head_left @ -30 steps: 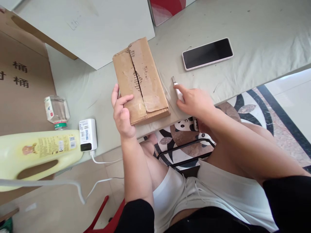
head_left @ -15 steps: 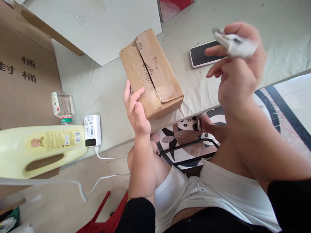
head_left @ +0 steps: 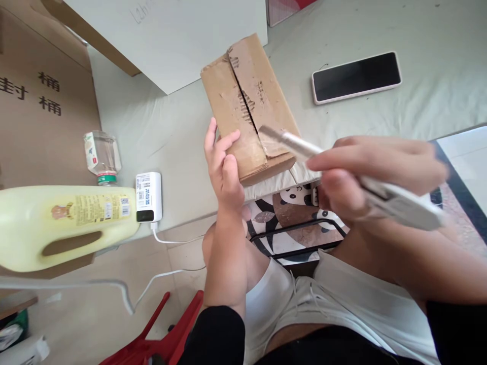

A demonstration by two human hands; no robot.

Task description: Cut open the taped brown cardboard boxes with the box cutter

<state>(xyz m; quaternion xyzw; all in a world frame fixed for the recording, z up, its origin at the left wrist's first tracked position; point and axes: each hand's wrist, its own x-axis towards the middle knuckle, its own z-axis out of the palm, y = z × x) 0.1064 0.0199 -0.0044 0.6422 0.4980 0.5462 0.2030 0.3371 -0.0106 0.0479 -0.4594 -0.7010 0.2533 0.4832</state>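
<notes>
A small brown cardboard box [head_left: 274, 96] sits on the cloth-covered surface, its top flaps meeting along a dark, tape-covered seam. My left hand [head_left: 226, 165] grips its near left corner, index finger on top and thumb against the front side. In my right hand [head_left: 373, 177] is a white utility knife [head_left: 403, 205], somewhat blurred. Its blade end points left, over the box top close to the seam; whether it touches the cardboard I cannot tell. The knife's rear end sticks out below my fingers on the right.
A phone [head_left: 357, 77] lies right of the box. To the left are a clear bottle [head_left: 104, 154], a white power bank [head_left: 149, 197] with a cable, and a yellow jug [head_left: 23, 223]. Large cartons [head_left: 49, 147] and a white box [head_left: 190, 40] stand behind. A red stool [head_left: 160, 339] is below.
My right hand has come down and toward me from over the phone, turning the knife so it points left at the box. My left hand stays on the box. The phone is now fully visible.
</notes>
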